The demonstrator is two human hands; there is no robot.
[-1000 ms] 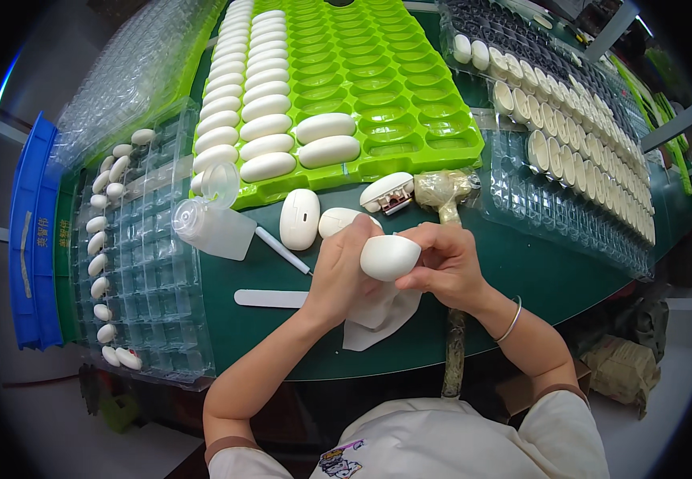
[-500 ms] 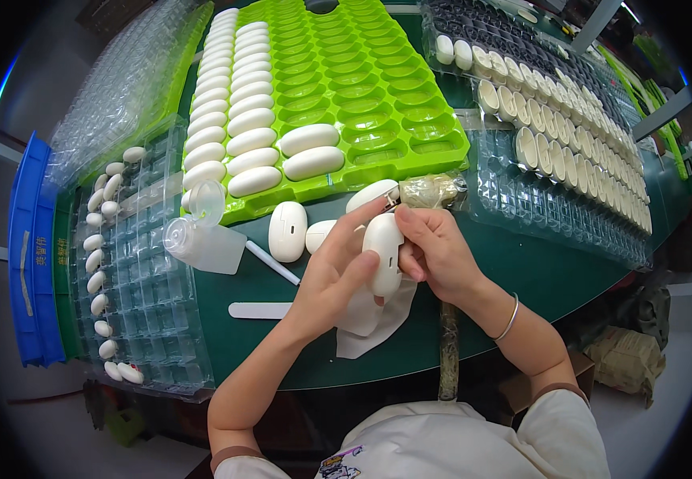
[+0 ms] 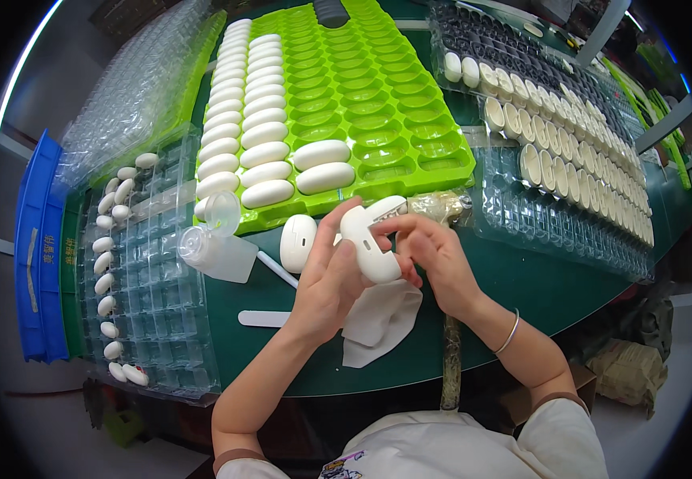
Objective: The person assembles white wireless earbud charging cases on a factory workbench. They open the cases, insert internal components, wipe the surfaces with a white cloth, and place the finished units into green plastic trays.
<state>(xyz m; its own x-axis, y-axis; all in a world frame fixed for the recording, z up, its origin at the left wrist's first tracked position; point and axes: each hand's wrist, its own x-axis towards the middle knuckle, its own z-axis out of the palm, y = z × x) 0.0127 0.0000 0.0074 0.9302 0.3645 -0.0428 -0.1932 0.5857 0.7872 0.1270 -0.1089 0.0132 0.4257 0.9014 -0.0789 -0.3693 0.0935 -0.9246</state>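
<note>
A white rounded case (image 3: 375, 259) with a small slot is held above a dark green tabletop (image 3: 514, 271), gripped between the thumb and fingers of the left hand (image 3: 326, 279). The right hand (image 3: 439, 259) is held at the case's right side, fingers curled; whether the case is also gripped by it cannot be told. A white cloth (image 3: 383, 323) is spread beneath the hands. A second slotted case (image 3: 293, 243) is seen on the tabletop, near a white pen-like tool (image 3: 277, 270) and a translucent plastic bottle (image 3: 222, 255). Beyond, a bright green tray (image 3: 414, 173) is partly filled with white oval cases (image 3: 266, 152).
</note>
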